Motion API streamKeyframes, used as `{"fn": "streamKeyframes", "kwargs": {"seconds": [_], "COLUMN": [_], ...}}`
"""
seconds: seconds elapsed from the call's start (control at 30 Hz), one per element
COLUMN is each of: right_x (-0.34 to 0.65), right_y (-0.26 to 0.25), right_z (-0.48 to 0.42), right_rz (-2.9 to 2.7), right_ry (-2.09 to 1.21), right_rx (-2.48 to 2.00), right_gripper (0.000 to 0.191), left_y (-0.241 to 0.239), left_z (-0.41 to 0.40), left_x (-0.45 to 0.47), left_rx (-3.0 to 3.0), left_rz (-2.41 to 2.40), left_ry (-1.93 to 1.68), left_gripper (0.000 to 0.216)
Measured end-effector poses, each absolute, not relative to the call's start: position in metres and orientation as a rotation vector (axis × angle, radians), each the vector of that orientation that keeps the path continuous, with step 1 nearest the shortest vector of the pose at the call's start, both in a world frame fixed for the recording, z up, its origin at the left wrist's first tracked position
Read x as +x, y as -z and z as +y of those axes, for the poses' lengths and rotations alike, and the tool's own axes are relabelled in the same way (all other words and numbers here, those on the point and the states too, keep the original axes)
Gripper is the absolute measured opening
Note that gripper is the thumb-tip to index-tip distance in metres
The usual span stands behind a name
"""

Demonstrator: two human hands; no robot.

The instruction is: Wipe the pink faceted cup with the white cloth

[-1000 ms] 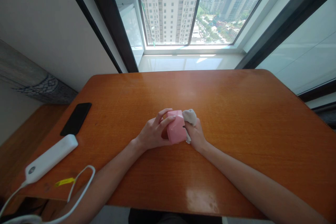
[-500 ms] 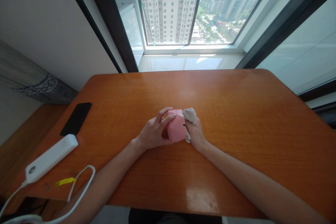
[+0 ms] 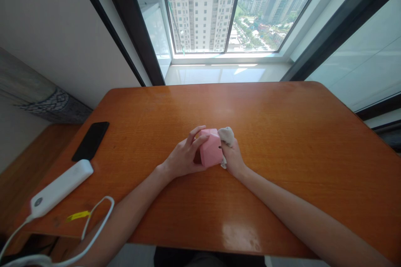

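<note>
Mid-wipe: left hand [image 3: 183, 159] grips the pink box [image 3: 211, 153]; right hand [image 3: 232, 159] presses a clutched white cloth [image 3: 226, 135] against its side.

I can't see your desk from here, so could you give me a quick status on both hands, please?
Left hand grips pink box. Right hand presses white cloth against it. Phone, white power strip far left, clear.

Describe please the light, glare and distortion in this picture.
Head view: strong daylight from the window; a bright glare patch on the table near its front edge; wide-angle lens bends the window frames and wall lines; hands, pink box and cloth look sharp.
</note>
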State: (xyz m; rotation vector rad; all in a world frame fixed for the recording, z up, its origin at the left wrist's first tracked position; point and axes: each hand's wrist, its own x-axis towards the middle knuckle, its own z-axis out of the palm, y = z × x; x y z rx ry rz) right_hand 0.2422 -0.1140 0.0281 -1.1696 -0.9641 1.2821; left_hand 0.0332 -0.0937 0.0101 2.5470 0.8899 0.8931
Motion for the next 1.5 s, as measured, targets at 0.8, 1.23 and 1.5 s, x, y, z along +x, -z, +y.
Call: {"fn": "streamKeyframes", "kwargs": {"seconds": [0.8, 1.23, 1.5], "right_x": [0.243, 0.242, 0.242], "right_y": [-0.028, -0.038, -0.041], "right_z": [-0.113, -0.115, -0.119], "right_rz": [-0.977, -0.996, -1.069], "right_ry": [-1.267, -1.312, -1.292], "right_rx": [-1.171, -1.155, -1.225], "right_gripper": [0.033, 0.031, 0.033], "left_y": [-0.012, -0.028, -0.031], "left_z": [-0.092, -0.097, -0.099], "left_x": [0.033, 0.034, 0.035], "left_rx": [2.558, 2.372, 2.15], "left_rz": [0.855, 0.948, 1.066], "left_ry": [-0.966, -0.916, -0.759], "left_gripper": [0.111, 0.119, 0.121]}}
